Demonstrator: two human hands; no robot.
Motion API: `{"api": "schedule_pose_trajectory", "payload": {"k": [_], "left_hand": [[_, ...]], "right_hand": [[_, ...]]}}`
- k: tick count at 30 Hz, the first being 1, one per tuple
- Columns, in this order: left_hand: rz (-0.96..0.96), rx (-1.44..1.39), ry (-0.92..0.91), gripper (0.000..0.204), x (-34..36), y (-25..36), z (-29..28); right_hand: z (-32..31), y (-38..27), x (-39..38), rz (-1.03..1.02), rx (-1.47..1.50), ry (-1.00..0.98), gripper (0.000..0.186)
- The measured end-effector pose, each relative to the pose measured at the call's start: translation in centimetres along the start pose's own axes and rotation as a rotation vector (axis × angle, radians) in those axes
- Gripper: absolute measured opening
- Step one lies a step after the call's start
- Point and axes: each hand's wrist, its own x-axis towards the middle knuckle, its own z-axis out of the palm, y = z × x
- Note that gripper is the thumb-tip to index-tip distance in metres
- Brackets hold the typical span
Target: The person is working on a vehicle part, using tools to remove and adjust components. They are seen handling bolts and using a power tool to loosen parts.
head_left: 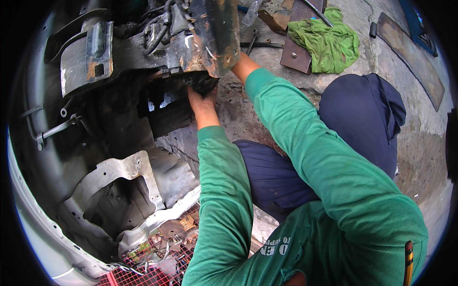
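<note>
My left hand point(204, 102) reaches up under the vehicle's dark metal frame, its thumb and fingers raised on either side of a dark part point(204, 85). The fingertips and what they grip are in shadow, so I cannot make out that part's kind. Most of my right hand point(242, 66) is hidden behind a scratched, rust-marked metal plate point(212, 35); only the wrist and the back edge of the hand show beside it. Whether its fingers are closed cannot be seen. Black corrugated hoses point(164, 29) and wiring run above the frame.
Left lies the opened body shell with a bare metal bracket point(126, 167). Below it stands a red wire basket point(143, 274) of metal parts. A green cloth point(329, 43) rests on a brown metal plate point(296, 59), near a wrench point(253, 40). A flat metal strip point(412, 59) lies far right.
</note>
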Motion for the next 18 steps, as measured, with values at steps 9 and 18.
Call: {"api": "schedule_pose_trajectory", "payload": {"k": [9,18], "left_hand": [[0.024,-0.036,-0.029,0.054,0.6,-0.3,-0.6],[0.055,-0.004,0.002,0.055,0.7,-1.2,-0.1]], "right_hand": [[-0.7,0.2,-0.6,-0.041,-0.079,0.113,0.062],[-1.9,0.4,-1.6,-0.028,-0.132,0.187,0.06]]}}
